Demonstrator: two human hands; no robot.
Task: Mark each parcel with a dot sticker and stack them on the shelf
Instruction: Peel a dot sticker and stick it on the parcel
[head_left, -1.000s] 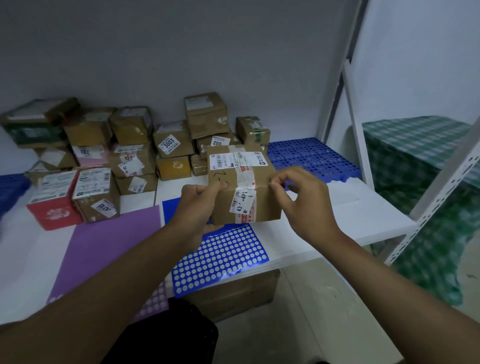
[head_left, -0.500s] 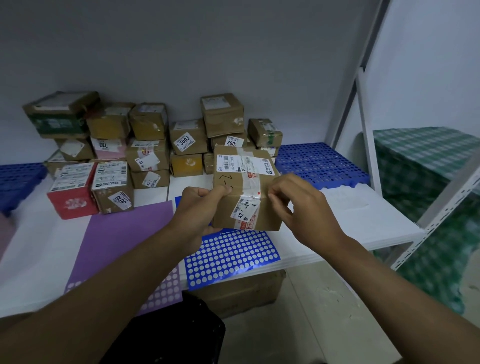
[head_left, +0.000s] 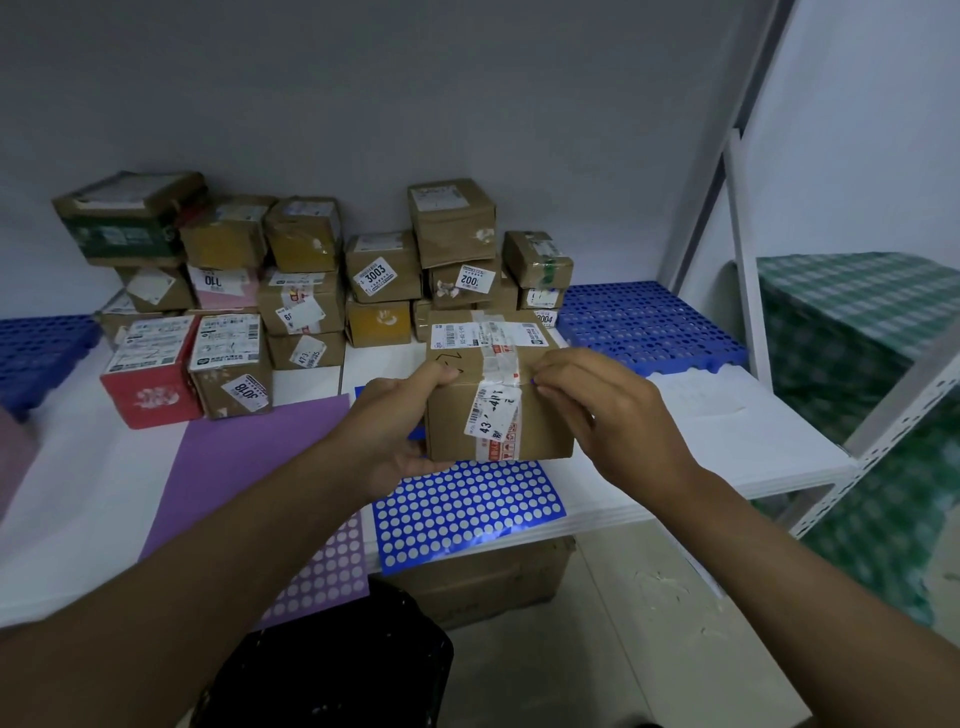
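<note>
I hold a brown cardboard parcel (head_left: 540, 415) with white labels and tape above the white shelf board (head_left: 727, 431). My left hand (head_left: 400, 426) grips its left side, thumb on the top edge. My right hand (head_left: 602, 410) has its fingers curled at the parcel's upper right edge, and a small blue dot sticker (head_left: 531, 382) is pinched at its fingertips against the box. A blue sticker sheet (head_left: 467, 514) with most dots gone lies under the parcel. A purple sticker sheet (head_left: 249, 467) lies to its left.
Several stacked parcels (head_left: 311, 280) stand against the back wall, with a red box (head_left: 150, 384) at the front left. Blue perforated mats (head_left: 649, 327) lie at both shelf ends. A white shelf upright (head_left: 748, 270) rises on the right. A cardboard box (head_left: 483, 582) sits under the shelf.
The view shifted slightly, and the parcel stays between both hands. My right hand's fingertips moved closer onto the parcel's top right edge.
</note>
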